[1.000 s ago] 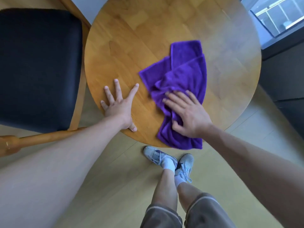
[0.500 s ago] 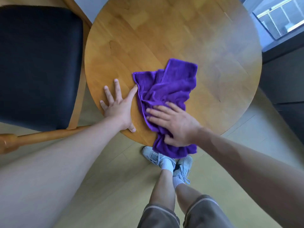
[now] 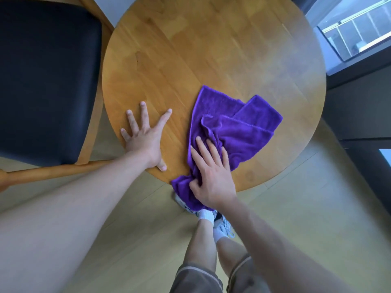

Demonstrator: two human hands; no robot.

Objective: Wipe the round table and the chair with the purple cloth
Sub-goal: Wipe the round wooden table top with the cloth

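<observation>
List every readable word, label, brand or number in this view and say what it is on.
None can be read. The purple cloth, the round table, the chair, the shorts and the shoes show no legible print; any shoe marking is too small and blurred.

Scene bright, lit by soft daylight from window (image 3: pixel 357 28) at upper right. Pale washed-out sheen lay across right part of tabletop (image 3: pixel 211 49). Shadows faint and diffuse. Chair seat (image 3: pixel 46 81) rendered near-black, detail lost. Strong wide-angle distortion stretched forearms at lower corners. Overall image slightly soft; purple cloth (image 3: pixel 239 132) stayed vivid.
</observation>
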